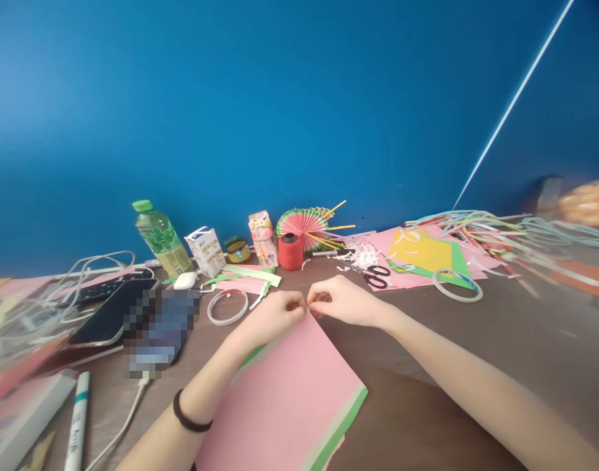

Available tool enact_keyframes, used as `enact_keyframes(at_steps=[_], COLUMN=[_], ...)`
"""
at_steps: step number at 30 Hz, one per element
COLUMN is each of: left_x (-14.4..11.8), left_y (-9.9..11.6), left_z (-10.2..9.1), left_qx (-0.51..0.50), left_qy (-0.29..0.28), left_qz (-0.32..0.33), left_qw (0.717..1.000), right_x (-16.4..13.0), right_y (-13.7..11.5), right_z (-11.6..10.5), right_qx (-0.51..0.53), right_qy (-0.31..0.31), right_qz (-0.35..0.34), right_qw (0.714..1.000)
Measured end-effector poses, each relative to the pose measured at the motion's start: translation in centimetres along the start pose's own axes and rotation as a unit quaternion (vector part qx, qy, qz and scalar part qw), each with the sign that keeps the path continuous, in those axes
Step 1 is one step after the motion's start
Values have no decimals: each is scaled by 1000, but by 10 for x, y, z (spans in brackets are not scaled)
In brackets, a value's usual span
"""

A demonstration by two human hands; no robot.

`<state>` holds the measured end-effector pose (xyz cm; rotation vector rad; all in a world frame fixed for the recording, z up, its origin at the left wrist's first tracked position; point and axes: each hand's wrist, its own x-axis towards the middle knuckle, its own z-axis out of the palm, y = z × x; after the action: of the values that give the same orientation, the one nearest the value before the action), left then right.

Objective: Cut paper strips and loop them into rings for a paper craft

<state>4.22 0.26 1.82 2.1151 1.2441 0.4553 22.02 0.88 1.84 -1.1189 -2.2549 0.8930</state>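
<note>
A large sheet of pink paper [290, 392] with pale and green strips along two edges lies in front of me, one corner pointing away. At that far corner both hands meet. My left hand [278, 314] is closed with its fingertips pinched on the corner, and a dark band circles that wrist. My right hand [346, 301] pinches the same spot from the other side, thumb and forefinger together. Just left of my hands lies a roll of tape [227, 319]. Black-handled scissors [376, 276] rest beyond my right hand.
Along the blue wall [299, 111] stand a green-capped bottle [165, 239], a white carton [205, 251], a red thread spool [290, 252] and a watermelon-coloured paper fan [304, 224]. Phones, cables and a marker [78, 418] lie left; coloured paper [422, 252], another tape roll [457, 294] and thin sticks lie right.
</note>
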Motion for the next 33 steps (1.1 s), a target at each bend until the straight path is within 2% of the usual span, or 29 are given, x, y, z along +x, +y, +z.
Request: enact_keyframes(at_steps=[5,10,17,20,23,25,27,28,30,33], left_x=[3,5,8,7,6,7,8,9,9,8], left_y=[-1,-3,-13,-17,-19,-20,-22,-23,-25,-25], left_z=[4,4,-2,-7,-10,-12,-14,-15,-18,-24], left_qx=[-48,-135,-174,-170,-141,-121,-102,-95,-82,-70], left_qy=[32,43,50,68,83,95,106,114,134,159], left_qz=[3,-8,-46,-61,-59,-55,-47,-42,-33,-53], left_qw=[998,990,982,981,985,987,988,988,987,983], right_x=[-1,2,4,7,10,9,7,5,2,-1], right_y=[-5,-3,2,12,31,46,60,66,74,77], right_z=[2,9,8,-4,-23,-38,-51,-57,-66,-73], right_qx=[-53,-50,-27,-37,-82,-138,-158,-193,-249,-273], right_qy=[48,90,132,162,153,168,177,199,254,292], right_qz=[-20,-46,-57,-15,67,143,178,202,218,217], right_qw=[997,994,989,986,982,966,955,939,909,891])
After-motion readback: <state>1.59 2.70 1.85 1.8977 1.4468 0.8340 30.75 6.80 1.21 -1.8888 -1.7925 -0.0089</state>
